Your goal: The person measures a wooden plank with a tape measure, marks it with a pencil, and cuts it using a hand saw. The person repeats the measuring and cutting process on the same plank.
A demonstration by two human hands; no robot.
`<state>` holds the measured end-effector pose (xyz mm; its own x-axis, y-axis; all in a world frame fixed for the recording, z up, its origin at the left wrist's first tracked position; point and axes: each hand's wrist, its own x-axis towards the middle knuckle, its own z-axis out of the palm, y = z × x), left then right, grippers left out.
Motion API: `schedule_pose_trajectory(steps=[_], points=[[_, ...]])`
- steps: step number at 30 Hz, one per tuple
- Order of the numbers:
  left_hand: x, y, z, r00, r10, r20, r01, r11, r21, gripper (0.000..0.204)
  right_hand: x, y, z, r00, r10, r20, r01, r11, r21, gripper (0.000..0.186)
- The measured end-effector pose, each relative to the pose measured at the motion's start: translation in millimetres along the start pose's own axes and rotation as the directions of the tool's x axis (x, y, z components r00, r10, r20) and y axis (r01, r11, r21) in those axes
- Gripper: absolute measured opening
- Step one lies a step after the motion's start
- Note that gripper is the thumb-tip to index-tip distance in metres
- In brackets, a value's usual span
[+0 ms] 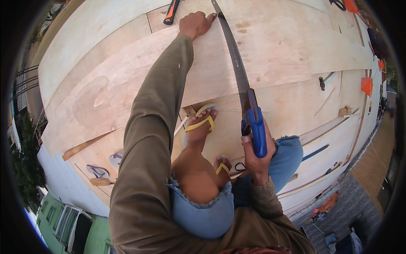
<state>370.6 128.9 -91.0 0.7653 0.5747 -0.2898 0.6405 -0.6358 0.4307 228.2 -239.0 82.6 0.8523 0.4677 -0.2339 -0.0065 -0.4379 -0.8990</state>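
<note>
My right hand (256, 156) is wrapped round the blue handle of a handsaw (239, 63). Its long toothed blade slants away across a pale plywood sheet (144, 80), and the blade's tip is cut off by the top of the view. At the sheet's far edge, my left hand (196, 25) is closed, with its fingers curled down and partly hidden. Its thumb points right and lies against or very near the blade. A tool with an orange and black handle (170, 12) lies just beyond that hand.
My foot in a yellow-strapped flip-flop (203, 122) rests by the sheet's near edge. A hammer (327, 80), wood offcuts (347, 111) and an orange piece (366, 86) lie to the right. Loose flip-flops (97, 171) are at left. Beyond the white surface's edge lies lower paved ground (355, 203).
</note>
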Motion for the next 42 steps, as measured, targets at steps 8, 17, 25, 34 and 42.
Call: schedule_pose_trajectory(steps=[8,17,25,34,42], points=[[-1.4,-1.4,13.1,0.999,-0.040,-0.020,0.040,0.999,-0.014,0.072,-11.9,1.5,-17.2,1.000,-0.016,-0.003,0.016,0.998,-0.054,0.060],[-1.6,-0.3,13.9,0.998,-0.048,-0.049,0.047,0.999,-0.018,0.067,21.8,5.8,0.8,0.999,-0.033,-0.029,0.033,0.999,-0.007,0.062],[-3.3,4.2,15.2,0.995,-0.073,-0.068,0.074,0.997,0.007,0.064,41.2,-1.3,13.7,0.996,-0.079,-0.050,0.081,0.996,0.039,0.062],[-4.7,1.1,16.6,0.995,-0.078,-0.070,0.076,0.997,-0.023,0.065,1.7,7.4,-4.1,0.981,-0.186,-0.054,0.187,0.982,0.026,0.059],[-2.7,2.1,14.8,0.996,-0.079,-0.050,0.080,0.997,0.011,0.065,103.0,18.8,33.4,0.999,-0.034,-0.006,0.034,0.976,0.215,0.059]])
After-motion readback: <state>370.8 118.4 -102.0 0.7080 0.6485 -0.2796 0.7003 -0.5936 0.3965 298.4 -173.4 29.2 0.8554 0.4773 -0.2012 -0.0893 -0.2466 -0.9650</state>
